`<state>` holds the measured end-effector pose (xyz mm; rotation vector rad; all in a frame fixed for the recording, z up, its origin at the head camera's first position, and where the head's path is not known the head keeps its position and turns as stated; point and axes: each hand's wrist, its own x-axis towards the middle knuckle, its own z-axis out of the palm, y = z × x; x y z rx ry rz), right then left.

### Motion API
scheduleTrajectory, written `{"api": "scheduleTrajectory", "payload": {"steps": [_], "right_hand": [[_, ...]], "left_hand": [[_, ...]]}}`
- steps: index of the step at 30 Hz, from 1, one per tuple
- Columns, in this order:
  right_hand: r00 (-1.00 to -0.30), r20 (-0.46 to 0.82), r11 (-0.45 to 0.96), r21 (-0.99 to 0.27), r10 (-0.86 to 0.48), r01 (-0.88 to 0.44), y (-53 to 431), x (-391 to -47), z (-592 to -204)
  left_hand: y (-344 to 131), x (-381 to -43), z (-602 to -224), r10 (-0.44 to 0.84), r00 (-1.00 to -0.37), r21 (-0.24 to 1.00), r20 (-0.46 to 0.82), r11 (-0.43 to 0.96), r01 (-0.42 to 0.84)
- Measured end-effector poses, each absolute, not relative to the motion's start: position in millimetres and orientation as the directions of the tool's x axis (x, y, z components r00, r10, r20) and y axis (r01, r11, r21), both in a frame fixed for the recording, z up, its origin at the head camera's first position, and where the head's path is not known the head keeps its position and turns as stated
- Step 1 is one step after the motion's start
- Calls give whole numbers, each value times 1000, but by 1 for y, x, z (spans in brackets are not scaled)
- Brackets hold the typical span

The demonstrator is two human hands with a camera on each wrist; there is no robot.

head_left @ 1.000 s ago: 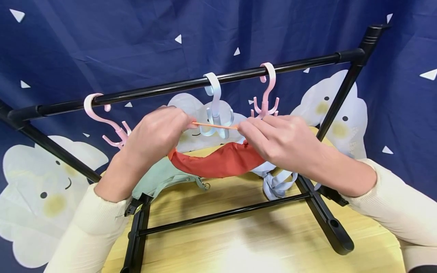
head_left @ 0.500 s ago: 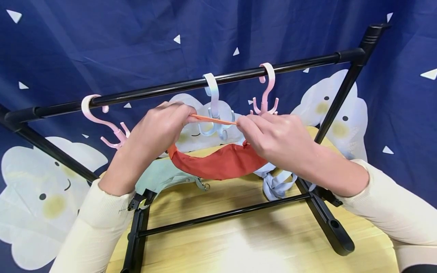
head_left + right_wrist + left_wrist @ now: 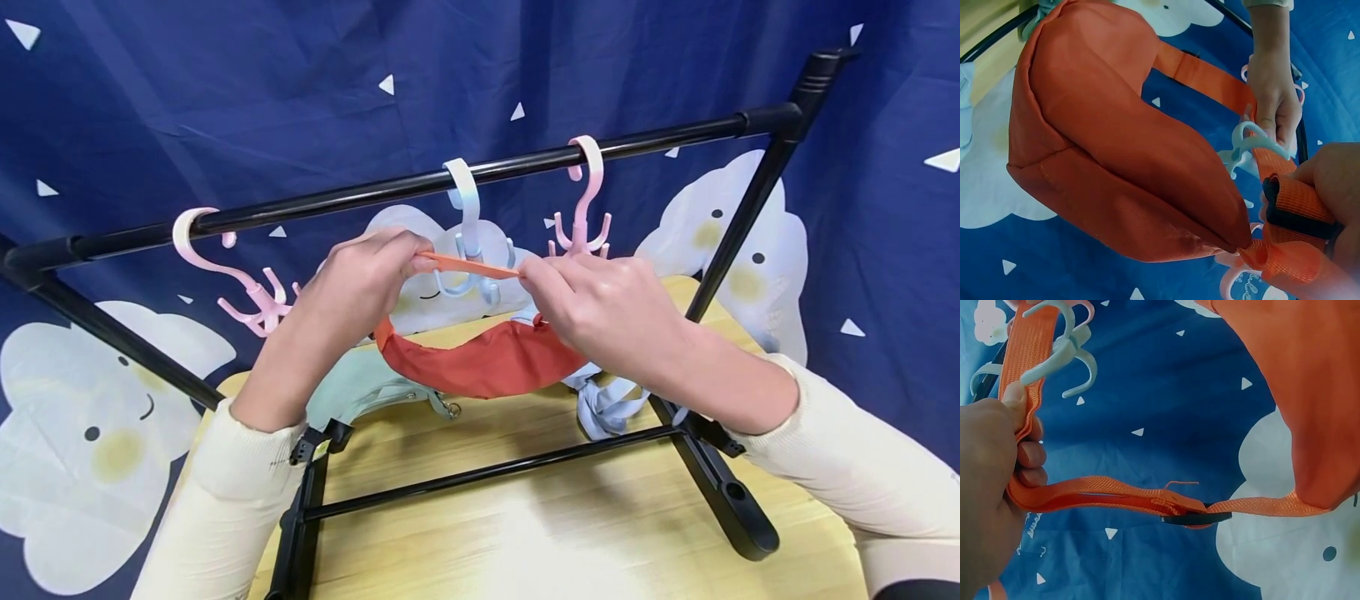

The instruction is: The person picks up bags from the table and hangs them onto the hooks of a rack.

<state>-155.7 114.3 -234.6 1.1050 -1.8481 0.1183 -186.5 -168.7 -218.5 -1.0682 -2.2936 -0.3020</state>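
In front of the light-blue hanger (image 3: 467, 200), a person's left hand (image 3: 356, 279) grips an orange strap (image 3: 474, 266) to the hanger's left, thumb pressed on the webbing. The right hand (image 3: 600, 304) holds the same strap to the hanger's right, close by a black buckle (image 3: 1300, 222). The length between them runs straight across the hanger, near its prongs; whether it touches them cannot be told. The red-orange bag (image 3: 487, 358) hangs from the strap, below the hanger. A black rail (image 3: 360, 197) carries the hanger, with one pink hanger to its left and another to its right. Lower than it, against the wooden table (image 3: 562, 508), a pale green bag (image 3: 367, 385) shows leftward and a knotted pale-blue cloth (image 3: 603, 408) rightward. Behind it is a navy curtain (image 3: 262, 100) with white triangles.
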Motion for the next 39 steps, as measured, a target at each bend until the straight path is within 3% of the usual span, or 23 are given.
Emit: {"api": "scheduleTrajectory", "payload": {"steps": [19, 39], "right_hand": [[-243, 776, 632, 243, -582, -736, 107, -159, -255], [-268, 806, 624, 154, -528, -766, 93, -168, -272]], "left_hand": [[-173, -185, -244, 581, -482, 19, 656, 625, 780], [-183, -183, -269, 466, -491, 125, 736, 619, 775]]}}
